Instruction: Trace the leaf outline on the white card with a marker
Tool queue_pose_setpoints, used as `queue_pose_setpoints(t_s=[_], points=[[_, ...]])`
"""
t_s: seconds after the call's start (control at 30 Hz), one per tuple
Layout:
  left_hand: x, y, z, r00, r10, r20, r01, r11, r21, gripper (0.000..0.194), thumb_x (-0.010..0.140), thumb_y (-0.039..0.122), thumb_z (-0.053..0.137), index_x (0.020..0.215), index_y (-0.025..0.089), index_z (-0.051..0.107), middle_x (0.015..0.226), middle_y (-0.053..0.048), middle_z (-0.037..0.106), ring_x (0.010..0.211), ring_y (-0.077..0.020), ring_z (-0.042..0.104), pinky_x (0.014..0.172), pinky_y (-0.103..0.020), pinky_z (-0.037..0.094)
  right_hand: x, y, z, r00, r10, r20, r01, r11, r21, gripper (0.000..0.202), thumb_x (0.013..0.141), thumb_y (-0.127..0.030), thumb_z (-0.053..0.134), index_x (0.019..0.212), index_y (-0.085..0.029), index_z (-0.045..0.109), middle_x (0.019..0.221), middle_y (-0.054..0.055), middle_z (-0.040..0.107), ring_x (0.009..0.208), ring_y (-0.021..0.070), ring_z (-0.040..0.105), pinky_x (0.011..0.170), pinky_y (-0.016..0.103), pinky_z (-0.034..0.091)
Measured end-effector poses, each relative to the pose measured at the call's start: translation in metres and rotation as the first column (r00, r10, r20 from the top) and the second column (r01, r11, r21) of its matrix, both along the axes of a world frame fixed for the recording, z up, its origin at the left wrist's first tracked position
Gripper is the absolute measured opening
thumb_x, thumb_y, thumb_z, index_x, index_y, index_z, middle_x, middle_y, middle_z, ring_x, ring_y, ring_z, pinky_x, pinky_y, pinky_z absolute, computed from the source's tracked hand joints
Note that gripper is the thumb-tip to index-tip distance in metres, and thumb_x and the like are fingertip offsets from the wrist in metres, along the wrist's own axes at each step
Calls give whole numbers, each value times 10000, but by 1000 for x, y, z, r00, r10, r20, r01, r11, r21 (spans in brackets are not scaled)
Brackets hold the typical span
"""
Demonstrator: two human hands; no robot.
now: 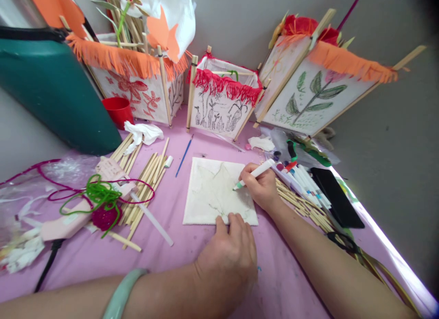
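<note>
White square sheet (219, 191) lies flat on the pinkish tabletop (188, 243), directly before us, where both our hands can meet over it. Faint, leaf-like lines run across its surface. Our left hand (229, 257) is closed on nothing: its fingertips rest on the near edge, slightly apart, presumably to stop the sheet sliding. Our right hand (262, 188) is clamped around a white marker (256, 172), gripped low near the green tip, which we take to be for finer control; we cannot tell whether the tip actually touches. Just right of the sheet, more markers (308, 184) lie side by side, handy, we judge, for that same hand, with a black slab (336, 197), perhaps a phone, beyond them. To the left, a blue brush (184, 155) lies near the sheet, then a loose pile of sticks (147, 184). A tangle of green yarn (103, 194) sits over a pink glue gun (66, 223). Along the back, three fringed, stick-framed boxes (219, 113) stand by the wall, probably to be safe from our elbows.
</note>
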State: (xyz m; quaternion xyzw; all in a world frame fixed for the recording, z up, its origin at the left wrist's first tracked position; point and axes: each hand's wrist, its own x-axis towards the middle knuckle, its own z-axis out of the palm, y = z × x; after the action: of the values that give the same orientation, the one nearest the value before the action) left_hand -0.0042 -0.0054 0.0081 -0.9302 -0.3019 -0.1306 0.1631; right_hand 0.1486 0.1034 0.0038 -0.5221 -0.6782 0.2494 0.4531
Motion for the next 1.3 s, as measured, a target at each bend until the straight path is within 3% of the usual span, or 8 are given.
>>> queue_pose_setpoints(t_s=[0.2,0.53,0.8,1.3], points=[[0,1,-1,1000,3,10,-3,1000,14,396,872,207,383,1115,39,647,1083,-199,666,996,-326,621,720,-460,560,-3,-3,2,988,102,-115,-111,991,-74,194,754,-246,534,583,-167,581,479,-29,508,428,80,423,424,211,328],[1,0,-1,1000,8,13,-8,1000,2,394,886,230,388,1118,41,644,1092,-205,658,1006,-321,611,732,-469,548,-4,-5,5,974,202,-106,-217,963,-157,176,744,-250,556,597,-165,604,451,-30,502,447,88,446,429,205,334],[0,0,0,1000,-1,1,1,1000,2,395,882,219,388,1130,37,636,1096,-206,658,1008,-321,613,731,-468,547,-2,-3,1,996,73,-49,-76,995,-63,203,748,-230,535,559,-167,571,495,-21,542,459,87,465,459,211,361],[1,0,-3,1000,5,-8,-5,1000,2,399,887,245,397,1132,31,629,1098,-215,653,1015,-328,608,740,-472,545,-4,-6,6,971,218,-96,-233,956,-179,201,758,-265,556,593,-164,609,427,-35,486,426,85,439,422,202,332]])
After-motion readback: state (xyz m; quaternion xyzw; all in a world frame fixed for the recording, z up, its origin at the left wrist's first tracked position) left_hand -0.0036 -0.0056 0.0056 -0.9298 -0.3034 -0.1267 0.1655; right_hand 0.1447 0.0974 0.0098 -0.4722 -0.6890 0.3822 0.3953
